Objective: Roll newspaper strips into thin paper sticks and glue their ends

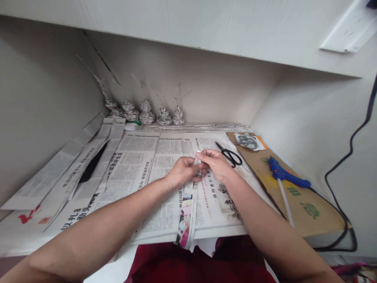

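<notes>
A long newspaper strip with coloured pictures hangs from my fingers down over the desk's front edge. Its upper end is pinched between my left hand and my right hand, which meet above the middle of the desk. Both hands have their fingers closed on this end, and the fingertips partly hide it. Just beyond my right hand lie black-handled scissors. Under the hands, flat newspaper sheets cover the desk.
Cut newspaper strips lie at the left with a black object on them. Several woven paper gourd shapes stand at the back beside thin paper rods. On cardboard at right rests a blue glue gun. A shelf hangs overhead.
</notes>
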`<state>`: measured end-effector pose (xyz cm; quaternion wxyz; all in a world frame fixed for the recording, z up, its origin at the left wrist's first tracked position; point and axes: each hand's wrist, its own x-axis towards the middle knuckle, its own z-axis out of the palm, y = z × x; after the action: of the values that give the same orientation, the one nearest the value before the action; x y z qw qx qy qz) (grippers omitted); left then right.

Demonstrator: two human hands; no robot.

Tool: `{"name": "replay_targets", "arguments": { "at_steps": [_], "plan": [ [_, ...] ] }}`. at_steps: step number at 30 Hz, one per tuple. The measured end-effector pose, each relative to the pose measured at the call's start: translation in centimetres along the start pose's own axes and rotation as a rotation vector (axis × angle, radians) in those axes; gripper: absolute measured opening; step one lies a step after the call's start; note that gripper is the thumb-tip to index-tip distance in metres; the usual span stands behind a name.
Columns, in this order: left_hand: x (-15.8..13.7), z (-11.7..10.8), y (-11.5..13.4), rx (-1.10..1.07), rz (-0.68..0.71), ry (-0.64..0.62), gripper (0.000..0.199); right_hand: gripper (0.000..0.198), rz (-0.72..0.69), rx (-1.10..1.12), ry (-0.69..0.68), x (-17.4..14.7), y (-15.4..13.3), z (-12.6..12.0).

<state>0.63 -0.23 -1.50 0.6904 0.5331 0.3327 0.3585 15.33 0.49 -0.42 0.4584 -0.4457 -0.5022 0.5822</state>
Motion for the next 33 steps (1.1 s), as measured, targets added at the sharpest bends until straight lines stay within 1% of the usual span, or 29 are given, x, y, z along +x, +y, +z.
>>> {"name": "replay_targets", "arguments": {
  "at_steps": [3, 5, 7, 11, 17, 21, 23, 26, 28, 33],
  "plan": [
    [0.0, 0.0, -0.05, -0.018, -0.005, -0.008, 0.033, 0.03, -0.008, -0.021, -0.051, -0.04, -0.07, -0.36],
    [0.09, -0.05, -0.16, -0.034, 0.015, -0.022, 0.032, 0.031, -0.015, -0.048, -0.093, -0.1, -0.15, -0.55],
    [0.2, -0.11, -0.28, -0.04, 0.029, -0.033, 0.031, 0.03, -0.019, -0.065, -0.106, -0.13, -0.2, -0.65],
    [0.34, -0.17, -0.42, -0.035, 0.015, -0.047, 0.034, 0.029, -0.002, -0.055, -0.076, -0.08, -0.23, -0.6],
    [0.26, -0.04, -0.55, -0.012, -0.024, -0.053, 0.036, 0.033, 0.078, -0.024, -0.046, -0.17, -0.22, -0.31],
    [0.17, 0.14, -0.63, 0.019, -0.014, -0.05, 0.038, 0.035, 0.087, -0.018, -0.039, -0.34, -0.29, -0.09],
    [0.13, 0.17, -0.52, 0.012, -0.01, -0.056, 0.037, 0.034, 0.074, -0.012, -0.057, -0.45, -0.45, -0.1],
    [0.04, 0.17, -0.22, 0.012, -0.017, -0.068, 0.036, 0.031, 0.051, -0.025, -0.118, -0.59, -0.77, -0.27],
    [-0.03, 0.19, -0.04, 0.028, -0.03, -0.074, 0.035, 0.031, 0.058, -0.039, -0.128, -0.63, -0.87, -0.41],
    [-0.12, 0.33, -0.03, 0.09, -0.05, -0.085, 0.037, 0.032, 0.102, -0.023, -0.057, -0.43, -0.54, -0.46]
  ]
}}
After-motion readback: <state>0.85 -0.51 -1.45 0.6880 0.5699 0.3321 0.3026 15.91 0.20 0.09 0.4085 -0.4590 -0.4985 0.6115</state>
